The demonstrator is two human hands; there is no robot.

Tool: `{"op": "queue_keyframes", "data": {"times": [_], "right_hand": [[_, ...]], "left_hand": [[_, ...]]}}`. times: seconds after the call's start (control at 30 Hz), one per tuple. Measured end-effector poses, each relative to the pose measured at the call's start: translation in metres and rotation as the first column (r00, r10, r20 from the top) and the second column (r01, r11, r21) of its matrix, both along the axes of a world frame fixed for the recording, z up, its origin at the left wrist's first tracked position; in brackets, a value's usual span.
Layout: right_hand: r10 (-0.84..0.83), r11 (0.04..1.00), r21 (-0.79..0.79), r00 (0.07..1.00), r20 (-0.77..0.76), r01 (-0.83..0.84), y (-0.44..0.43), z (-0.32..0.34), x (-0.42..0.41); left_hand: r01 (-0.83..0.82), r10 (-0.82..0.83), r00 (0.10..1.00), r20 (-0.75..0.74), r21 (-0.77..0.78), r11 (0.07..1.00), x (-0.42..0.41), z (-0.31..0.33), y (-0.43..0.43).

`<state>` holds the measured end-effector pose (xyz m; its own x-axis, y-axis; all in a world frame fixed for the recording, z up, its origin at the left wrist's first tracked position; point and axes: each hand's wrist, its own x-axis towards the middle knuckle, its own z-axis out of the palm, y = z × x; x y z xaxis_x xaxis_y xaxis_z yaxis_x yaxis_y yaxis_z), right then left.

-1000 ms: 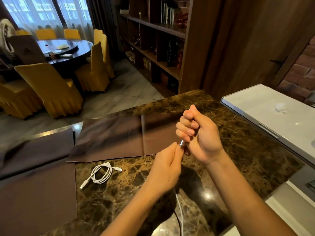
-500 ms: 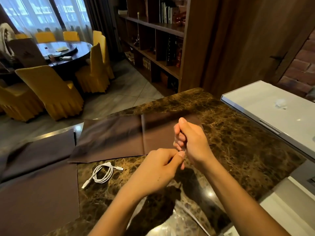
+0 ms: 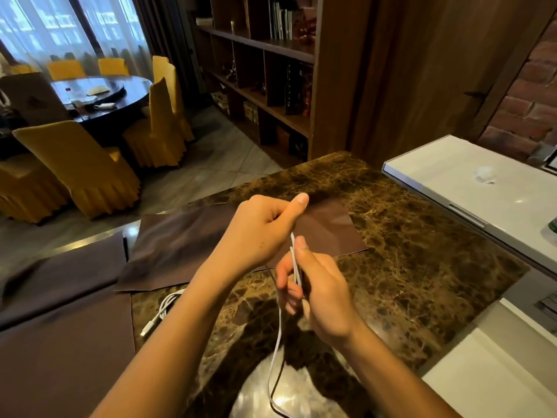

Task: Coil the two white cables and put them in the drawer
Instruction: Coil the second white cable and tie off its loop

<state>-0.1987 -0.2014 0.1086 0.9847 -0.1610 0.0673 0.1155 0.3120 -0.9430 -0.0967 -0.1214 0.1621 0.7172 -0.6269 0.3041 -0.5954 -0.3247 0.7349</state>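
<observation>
Above the brown marble counter, both my hands hold one white cable. My right hand grips doubled strands of it, which stick up past the thumb. My left hand is closed just above and to the left, pinching the top of the strands. The cable's loose end hangs down in a loop toward the counter's near edge. A second white cable lies coiled on the counter at the left, partly hidden behind my left forearm. No drawer is in view.
Brown cloth mats cover the counter's left and back. A white glossy surface adjoins the counter on the right. Beyond the counter stand a dark bookshelf, a round table and yellow-covered chairs.
My left hand rose from below the right hand to above it, and the right hand dropped lower. Doubled cable strands and a hanging loop now show.
</observation>
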Motion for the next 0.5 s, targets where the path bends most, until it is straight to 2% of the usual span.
{"op": "queue_keyframes", "data": {"times": [0.17,0.27,0.5], "right_hand": [[0.12,0.984,0.129,0.993,0.001,-0.12,0.003,0.014,-0.004],[0.148,0.979,0.144,0.989,-0.032,-0.142,0.004,0.014,-0.008],[0.178,0.978,0.133,0.978,-0.113,-0.163,0.006,0.007,-0.012]], "left_hand": [[0.009,-0.041,0.984,-0.176,-0.175,0.984,-0.001,-0.01,-0.011],[0.021,-0.06,0.982,-0.18,-0.214,0.977,0.0,-0.013,-0.012],[0.032,-0.065,0.985,-0.161,-0.199,0.979,0.001,-0.02,-0.008]]}}
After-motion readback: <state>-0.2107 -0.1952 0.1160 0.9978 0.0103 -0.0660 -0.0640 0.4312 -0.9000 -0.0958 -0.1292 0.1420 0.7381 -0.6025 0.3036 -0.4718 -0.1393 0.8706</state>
